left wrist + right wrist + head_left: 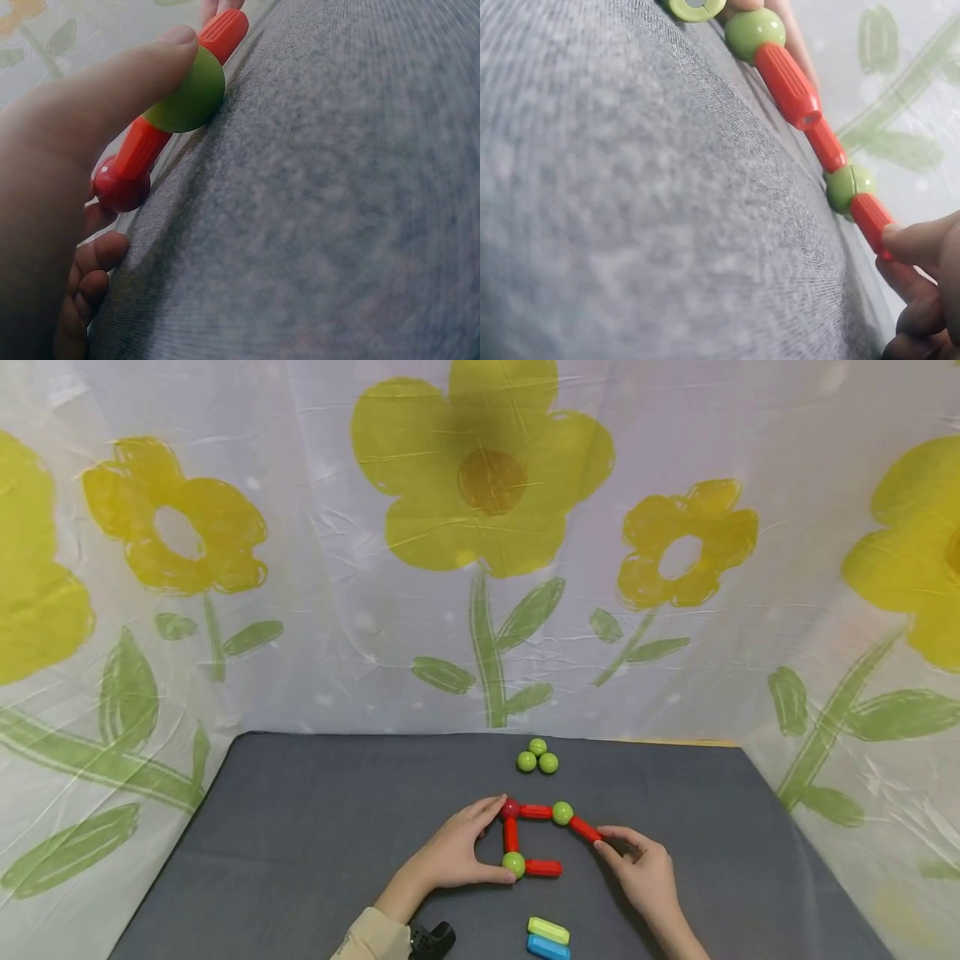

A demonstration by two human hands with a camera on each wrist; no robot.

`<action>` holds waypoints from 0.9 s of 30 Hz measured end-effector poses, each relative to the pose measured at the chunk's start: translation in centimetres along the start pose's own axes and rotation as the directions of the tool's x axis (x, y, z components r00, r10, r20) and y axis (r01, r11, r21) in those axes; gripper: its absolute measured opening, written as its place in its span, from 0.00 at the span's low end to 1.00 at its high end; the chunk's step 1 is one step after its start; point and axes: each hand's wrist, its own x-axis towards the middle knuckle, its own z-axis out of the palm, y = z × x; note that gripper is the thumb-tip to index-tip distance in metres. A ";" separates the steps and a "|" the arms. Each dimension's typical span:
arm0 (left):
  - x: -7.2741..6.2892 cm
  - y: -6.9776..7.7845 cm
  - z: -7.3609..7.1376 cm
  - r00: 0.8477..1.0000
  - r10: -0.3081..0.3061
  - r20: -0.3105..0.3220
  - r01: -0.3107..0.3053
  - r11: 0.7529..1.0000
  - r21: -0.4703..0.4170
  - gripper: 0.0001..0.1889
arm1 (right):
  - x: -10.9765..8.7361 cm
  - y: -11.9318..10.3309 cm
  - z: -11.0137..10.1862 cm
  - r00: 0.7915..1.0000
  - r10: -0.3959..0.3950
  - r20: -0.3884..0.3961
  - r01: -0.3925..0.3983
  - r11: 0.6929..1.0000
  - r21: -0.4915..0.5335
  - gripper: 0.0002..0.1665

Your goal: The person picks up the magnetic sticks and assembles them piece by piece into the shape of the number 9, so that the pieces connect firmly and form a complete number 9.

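On the dark table lies an open frame of red magnetic building sticks and balls. At its upper left corner is a red ball (511, 808); one red stick (536, 812) runs from it to a green ball (562, 813), another (511, 837) down to a lower green ball (513, 864). A third stick (543, 867) juts right from that lower ball. My left hand (453, 853) holds the frame's left side, fingertips at the red ball and thumb on the lower green ball. My right hand (643, 870) pinches the outer end of a slanting red stick (584, 828), which meets the upper green ball.
Behind the frame, three loose green balls (537, 760) sit in a cluster. Nearer me lie a yellow-green stick (548, 930) and a blue stick (548, 947), side by side. A black device (432, 941) is by my left sleeve. A flowered curtain (330, 635) surrounds the table.
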 end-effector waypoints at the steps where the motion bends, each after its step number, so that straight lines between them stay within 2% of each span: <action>1: 0.0 0.0 0.0 1.000 0.000 0.000 0.000 1.000 0.001 0.61 | -0.1 0.0 0.0 1.000 -0.004 0.002 0.004 1.000 -0.004 0.12; 12: -0.1 -0.1 0.0 1.000 0.010 -0.005 -0.010 1.000 0.006 0.60 | -0.1 -0.4 1.1 0.994 -0.086 0.072 0.092 0.992 -0.087 0.14; 19: 0.1 0.0 -0.1 1.000 0.011 -0.001 -0.011 1.000 0.007 0.61 | 0.0 -0.8 1.7 0.983 -0.141 0.117 0.152 0.984 -0.093 0.16; 22: 0.1 0.0 -0.1 1.000 0.008 0.006 -0.008 1.000 0.009 0.61 | 0.4 -0.6 1.5 0.976 -0.158 0.150 0.169 0.984 -0.062 0.19; 25: 0.0 0.0 -0.1 1.000 0.008 0.008 -0.009 1.000 0.006 0.60 | 1.3 -0.1 1.0 0.954 -0.200 0.224 0.205 0.979 0.000 0.28; 27: 0.0 0.1 -0.2 1.000 0.012 0.008 -0.012 1.000 0.003 0.60 | 2.0 0.3 0.6 0.921 -0.238 0.308 0.236 0.971 0.046 0.35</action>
